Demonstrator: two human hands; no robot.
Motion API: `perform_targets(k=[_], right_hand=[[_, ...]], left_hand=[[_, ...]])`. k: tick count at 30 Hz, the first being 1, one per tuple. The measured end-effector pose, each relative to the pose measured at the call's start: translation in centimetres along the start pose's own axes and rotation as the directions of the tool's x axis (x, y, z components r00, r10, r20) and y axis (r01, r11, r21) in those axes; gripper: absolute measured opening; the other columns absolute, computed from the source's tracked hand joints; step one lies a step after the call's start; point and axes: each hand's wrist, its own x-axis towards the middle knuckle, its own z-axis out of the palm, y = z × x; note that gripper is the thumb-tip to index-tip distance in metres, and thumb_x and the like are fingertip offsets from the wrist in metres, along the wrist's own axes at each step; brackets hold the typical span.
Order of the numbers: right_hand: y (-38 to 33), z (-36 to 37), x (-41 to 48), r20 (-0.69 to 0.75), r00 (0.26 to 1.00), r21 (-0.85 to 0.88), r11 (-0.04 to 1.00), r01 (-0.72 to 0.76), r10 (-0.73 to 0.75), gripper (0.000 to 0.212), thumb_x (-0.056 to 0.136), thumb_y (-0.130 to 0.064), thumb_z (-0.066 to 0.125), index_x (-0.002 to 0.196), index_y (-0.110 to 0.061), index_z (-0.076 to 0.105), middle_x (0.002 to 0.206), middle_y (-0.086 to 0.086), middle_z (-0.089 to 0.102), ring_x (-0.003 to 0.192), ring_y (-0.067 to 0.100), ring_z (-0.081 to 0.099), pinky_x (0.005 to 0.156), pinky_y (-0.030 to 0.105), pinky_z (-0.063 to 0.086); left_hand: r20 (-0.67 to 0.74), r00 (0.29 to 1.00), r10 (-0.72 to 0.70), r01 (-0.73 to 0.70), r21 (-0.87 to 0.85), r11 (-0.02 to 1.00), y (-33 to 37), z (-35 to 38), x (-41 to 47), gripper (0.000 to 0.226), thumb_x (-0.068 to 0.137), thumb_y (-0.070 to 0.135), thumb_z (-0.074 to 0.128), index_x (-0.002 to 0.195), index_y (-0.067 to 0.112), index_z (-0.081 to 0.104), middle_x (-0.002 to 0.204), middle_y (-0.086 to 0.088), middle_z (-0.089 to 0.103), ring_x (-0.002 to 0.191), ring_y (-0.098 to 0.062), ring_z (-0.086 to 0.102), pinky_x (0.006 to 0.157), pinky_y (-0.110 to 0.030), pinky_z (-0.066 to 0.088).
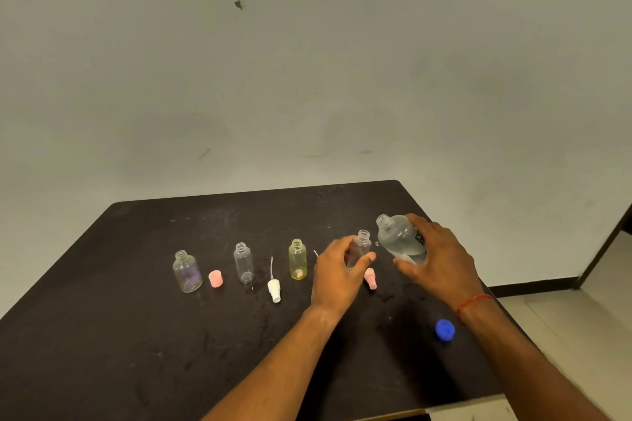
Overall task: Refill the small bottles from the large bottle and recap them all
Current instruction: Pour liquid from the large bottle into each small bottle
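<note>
Several small uncapped bottles stand in a row on the black table (136,335): a round clear one (186,272) at the left, a slim clear one (244,262), a yellow one (297,260), and a clear one (360,246) that my left hand (337,275) grips. My right hand (436,260) holds the large clear bottle (400,239), uncapped and tilted left, its mouth just right of the held bottle's neck. A pink cap (215,278), a white spray top (274,287), a pink spray top (370,278) and a blue cap (445,330) lie on the table.
A pale wall stands behind the table. The table's right edge runs close past my right wrist, with light floor beyond it. A few wet spots show on the table near the slim bottle.
</note>
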Motion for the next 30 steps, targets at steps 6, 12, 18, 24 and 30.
perform_targets(k=[6,12,18,24,30], right_hand=[[-0.7,-1.2,0.2,0.059,0.998,-0.15,0.988,0.039,-0.031,0.079,0.072,-0.046,0.077,0.139,-0.037,0.037,0.119,-0.005,0.055,0.109,0.017,0.05,0.081,0.03,0.047],[-1.1,-2.5,0.0,0.102,0.993,-0.245,0.966,0.087,-0.064,0.077,0.074,-0.047,0.075,0.141,-0.038,0.036,0.117,-0.005,0.056,0.107,0.017,0.051,0.081,0.032,0.049],[-1.3,-3.5,0.1,0.109,0.988,-0.292,0.947,0.136,-0.108,0.072,0.077,-0.047,0.072,0.14,-0.036,0.04,0.118,-0.005,0.058,0.106,0.019,0.052,0.08,0.032,0.047],[-1.0,-4.1,0.6,0.15,0.983,-0.37,0.915,0.158,-0.109,0.08,0.076,-0.049,0.071,0.144,-0.038,0.032,0.125,-0.005,0.055,0.113,0.017,0.049,0.089,0.035,0.045],[-1.0,-4.8,1.0,0.172,0.979,-0.432,0.885,0.175,-0.109,0.083,0.076,-0.05,0.071,0.146,-0.042,0.027,0.132,-0.006,0.05,0.121,0.017,0.045,0.098,0.039,0.039]], left_hand=[[0.033,0.999,0.04,-0.039,-0.023,0.999,0.6,-1.1,-0.3,0.03,0.088,0.048,0.073,0.114,0.032,0.071,0.097,0.012,0.066,0.093,-0.004,0.063,0.083,-0.03,0.054],[0.05,0.997,0.065,-0.064,-0.006,0.998,1.3,-1.7,-0.2,0.029,0.089,0.044,0.074,0.115,0.03,0.071,0.097,0.011,0.066,0.093,-0.004,0.062,0.084,-0.031,0.054],[0.086,0.993,0.084,-0.087,0.035,0.996,1.6,-2.1,-0.3,0.031,0.089,0.045,0.073,0.117,0.03,0.071,0.097,0.013,0.065,0.093,-0.004,0.061,0.085,-0.03,0.053],[0.091,0.993,0.074,-0.077,0.026,0.997,1.9,-2.1,-0.6,0.03,0.089,0.042,0.075,0.116,0.029,0.071,0.098,0.012,0.065,0.093,-0.005,0.061,0.085,-0.028,0.053],[0.104,0.992,0.067,-0.071,0.035,0.997,2.1,-2.1,-0.7,0.034,0.089,0.042,0.075,0.12,0.029,0.071,0.1,0.012,0.066,0.093,-0.004,0.062,0.084,-0.023,0.053]])
